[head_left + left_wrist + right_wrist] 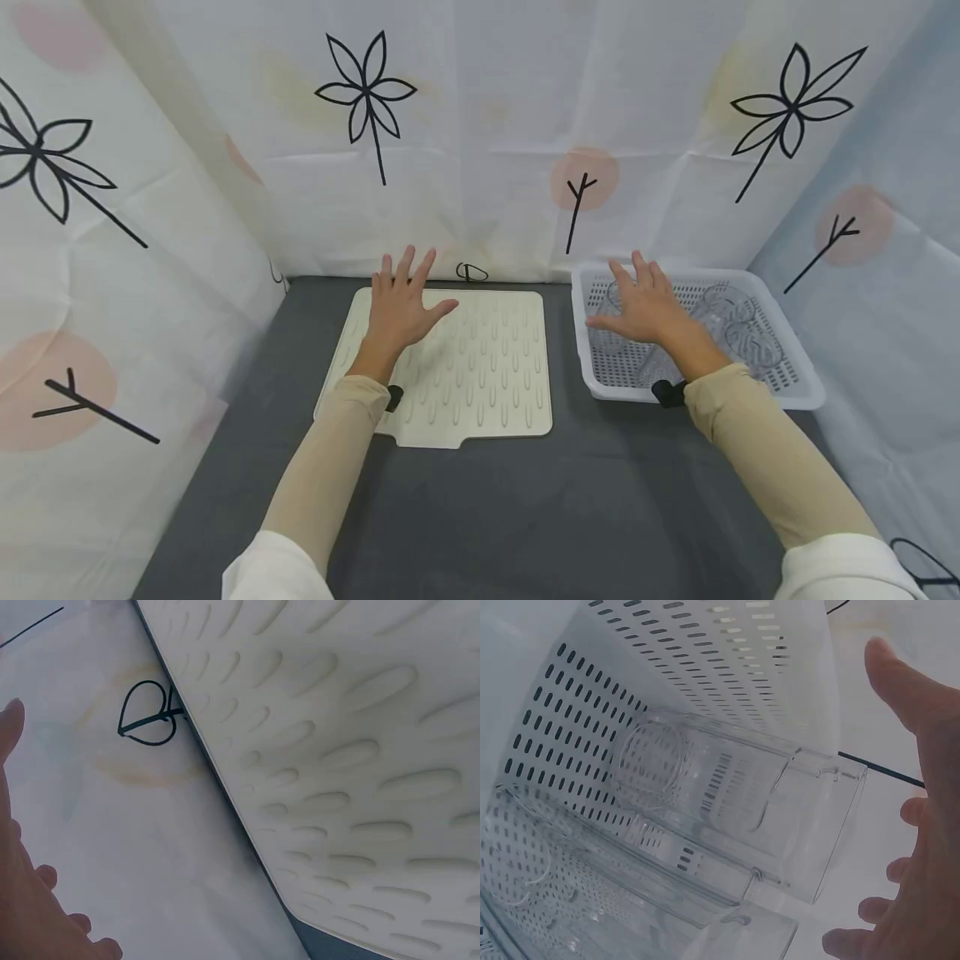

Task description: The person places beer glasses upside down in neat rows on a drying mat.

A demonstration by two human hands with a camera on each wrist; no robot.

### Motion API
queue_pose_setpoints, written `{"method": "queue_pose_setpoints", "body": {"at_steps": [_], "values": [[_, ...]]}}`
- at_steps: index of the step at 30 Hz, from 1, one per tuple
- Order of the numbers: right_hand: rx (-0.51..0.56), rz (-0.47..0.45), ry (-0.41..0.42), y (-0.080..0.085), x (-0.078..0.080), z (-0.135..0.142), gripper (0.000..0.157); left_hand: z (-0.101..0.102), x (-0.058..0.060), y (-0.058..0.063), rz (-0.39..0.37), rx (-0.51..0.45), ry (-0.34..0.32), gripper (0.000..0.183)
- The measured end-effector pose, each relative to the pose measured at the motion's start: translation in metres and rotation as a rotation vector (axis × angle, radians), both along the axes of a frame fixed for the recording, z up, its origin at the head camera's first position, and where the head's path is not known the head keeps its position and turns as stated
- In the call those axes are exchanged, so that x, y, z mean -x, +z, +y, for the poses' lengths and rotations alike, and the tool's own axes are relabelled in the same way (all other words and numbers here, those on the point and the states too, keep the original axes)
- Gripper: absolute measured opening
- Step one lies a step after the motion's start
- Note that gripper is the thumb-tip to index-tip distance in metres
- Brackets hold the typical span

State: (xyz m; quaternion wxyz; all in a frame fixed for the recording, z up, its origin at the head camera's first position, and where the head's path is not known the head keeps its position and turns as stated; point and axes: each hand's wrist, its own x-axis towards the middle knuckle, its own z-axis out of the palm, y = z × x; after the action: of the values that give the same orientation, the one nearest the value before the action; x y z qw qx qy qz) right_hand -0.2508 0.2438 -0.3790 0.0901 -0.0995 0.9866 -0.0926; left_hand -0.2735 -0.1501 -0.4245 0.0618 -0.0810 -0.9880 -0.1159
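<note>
My left hand point(401, 304) is held over a cream draining mat point(495, 358) with raised oblong ridges, fingers spread and nothing in them. In the left wrist view that hand point(30, 892) shows at the left edge, apart from the mat point(352, 754). My right hand point(647, 307) hovers above a white perforated basket point(808, 387), its fingers spread too. Inside the basket lie several clear, see-through cups point(752, 343) on their sides. The right wrist view shows one clear cup point(735, 787) close up, with the right hand point(930, 847) beside it, not touching.
Mat and basket stand on a dark grey tabletop point(480, 517), the mat left and the basket right. White patterned cloth point(480, 167) rises behind and along both sides. A short tab on the mat points toward me.
</note>
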Motion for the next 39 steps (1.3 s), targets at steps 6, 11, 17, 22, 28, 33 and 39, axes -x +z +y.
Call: {"method": "queue_pose_setpoints", "body": {"at_steps": [6, 11, 17, 22, 28, 33, 39], "values": [[-0.005, -0.036, -0.025, 0.001, 0.0, 0.003, 0.114, -0.014, -0.006, -0.013, -0.038, -0.036, 0.024, 0.095], [0.014, -0.047, -0.028, 0.002, 0.003, 0.003, 0.115, -0.028, -0.012, -0.024, -0.061, -0.041, 0.038, 0.096], [0.038, -0.11, -0.029, 0.001, 0.007, 0.006, 0.114, -0.047, -0.015, -0.038, -0.103, -0.06, 0.072, 0.098], [0.042, -0.145, -0.038, -0.001, 0.01, 0.01, 0.112, -0.06, -0.016, -0.044, -0.124, -0.089, 0.08, 0.1], [0.062, -0.167, -0.024, -0.003, 0.011, 0.01, 0.107, -0.074, -0.018, -0.054, -0.135, -0.08, 0.086, 0.101], [0.042, -0.175, -0.01, -0.004, 0.014, 0.009, 0.102, -0.082, -0.02, -0.061, -0.142, -0.1, 0.091, 0.102], [0.028, -0.169, -0.005, -0.006, 0.015, 0.01, 0.096, -0.087, -0.024, -0.069, -0.165, -0.122, 0.101, 0.102]]}}
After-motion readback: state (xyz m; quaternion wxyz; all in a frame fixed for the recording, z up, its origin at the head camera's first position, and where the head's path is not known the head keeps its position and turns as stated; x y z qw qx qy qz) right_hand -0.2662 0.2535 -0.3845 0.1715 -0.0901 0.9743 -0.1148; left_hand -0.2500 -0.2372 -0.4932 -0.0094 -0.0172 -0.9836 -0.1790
